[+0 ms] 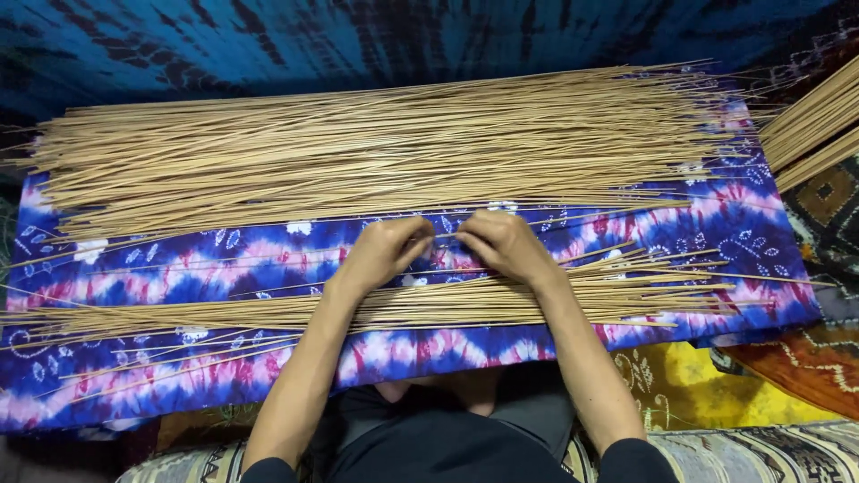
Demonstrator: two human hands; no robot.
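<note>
My left hand [383, 253] and my right hand [503, 243] meet at the centre of a blue, pink and white tie-dye cloth [224, 259]. Both are curled, fingertips pinching a thin tan stick [537, 218] that lies across the cloth. A wide heap of long thin sticks [376, 148] covers the far half of the cloth. A smaller, flatter row of sticks [179, 313] runs under my wrists on the near half.
Another bundle of sticks [814, 125] lies at the far right, off the cloth. A patterned rug with yellow and orange patches [716, 385] shows at the lower right. Dark blue fabric [268, 45] hangs behind. My lap is below the cloth.
</note>
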